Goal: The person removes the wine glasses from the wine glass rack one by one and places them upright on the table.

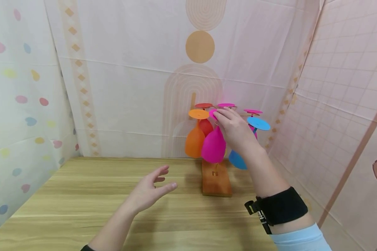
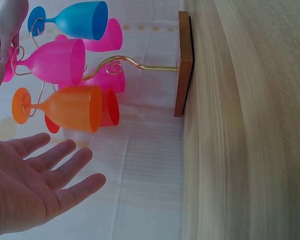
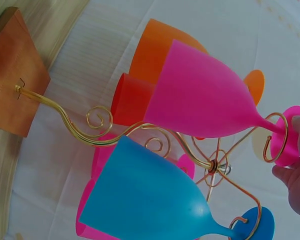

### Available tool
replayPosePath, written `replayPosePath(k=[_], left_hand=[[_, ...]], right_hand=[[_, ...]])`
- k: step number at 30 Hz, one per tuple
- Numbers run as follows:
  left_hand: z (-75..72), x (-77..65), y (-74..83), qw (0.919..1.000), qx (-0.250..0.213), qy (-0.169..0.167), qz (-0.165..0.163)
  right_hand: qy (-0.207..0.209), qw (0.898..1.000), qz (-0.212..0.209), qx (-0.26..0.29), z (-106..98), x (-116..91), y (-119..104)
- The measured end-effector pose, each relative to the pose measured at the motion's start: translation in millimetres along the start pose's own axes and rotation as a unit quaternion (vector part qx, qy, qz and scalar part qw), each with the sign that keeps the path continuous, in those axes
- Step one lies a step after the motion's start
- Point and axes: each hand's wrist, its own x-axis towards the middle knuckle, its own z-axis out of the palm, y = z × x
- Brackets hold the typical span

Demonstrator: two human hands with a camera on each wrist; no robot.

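My right hand pinches the round foot of a pink plastic goblet, which hangs upside down with its stem inside a wire loop of a gold goblet rack. In the right wrist view, finger and thumb meet at the edge of that foot. My left hand is held over the table, palm turned inward and fingers spread, touching nothing. It is left of the rack's wooden base. Beside the pink goblet hang an orange goblet and a blue goblet.
A red goblet and more pink goblets hang toward the back of the rack, partly hidden. The rack stands near the far edge of the wood-grain table. Patterned cloth hangs behind the table and at both sides.
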Motion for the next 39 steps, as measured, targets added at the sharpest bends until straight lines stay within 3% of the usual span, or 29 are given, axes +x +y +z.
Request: replayPosePath(k=[8, 17, 27, 34, 39], left_hand=[[1.5, 0.9, 0.6, 0.9999, -0.007, -0.008, 0.003], [9.5, 1.6, 0.1, 0.9973, -0.068, -0.029, 0.001], [15.0, 2.9, 4.5, 0.9943, -0.102, -0.032, 0.008], [18.3, 4.8, 5.8, 0.9869, -0.159, -0.029, 0.004], [18.1, 5.0, 6.0, 0.9862, -0.165, -0.018, 0.0]], right_hand=[[-0.02, 0.999, 0.044, 0.0, -5.2, 8.3, 1.9], [-0.03, 0.996, 0.082, -0.004, -6.8, 15.7, 4.4], [-0.048, 0.991, 0.123, -0.025, -7.8, 13.4, 8.1], [-0.034, 0.992, 0.113, -0.037, -9.8, 9.0, 12.9], [-0.022, 0.993, 0.109, -0.046, -10.5, 5.0, 14.5]])
